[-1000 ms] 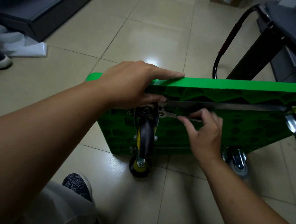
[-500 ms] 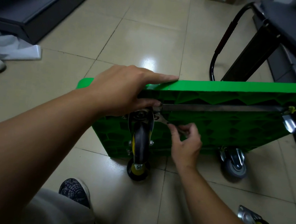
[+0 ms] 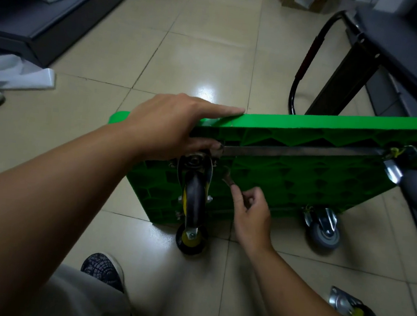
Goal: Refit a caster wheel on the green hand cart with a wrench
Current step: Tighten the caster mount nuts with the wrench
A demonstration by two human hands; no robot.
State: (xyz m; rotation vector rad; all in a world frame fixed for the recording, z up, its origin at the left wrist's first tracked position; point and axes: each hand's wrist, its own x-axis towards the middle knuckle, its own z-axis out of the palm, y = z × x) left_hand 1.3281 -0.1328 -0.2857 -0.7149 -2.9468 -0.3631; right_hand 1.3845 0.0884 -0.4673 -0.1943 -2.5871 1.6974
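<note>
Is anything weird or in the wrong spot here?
Yes. A loose caster wheel lies on the floor at lower right, apart from the green cart. The cart stands tipped on its edge, wheels pointing sideways.

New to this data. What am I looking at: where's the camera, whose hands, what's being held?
There is no machine here. One camera sits on a person's head and looks forward and down, so both forearms reach in from the bottom of the single picture.

A green cart stands on its edge on a tiled floor, with its underside facing the camera. The left hand steadies it, fingers along the top edge and thumb on the underside by the mount of a black and yellow caster wheel. The right hand pinches a small wrench whose head sits just beside that mount.

A grey wheel is fitted at the bottom corner. A loose caster lies on the floor at lower right.
</note>
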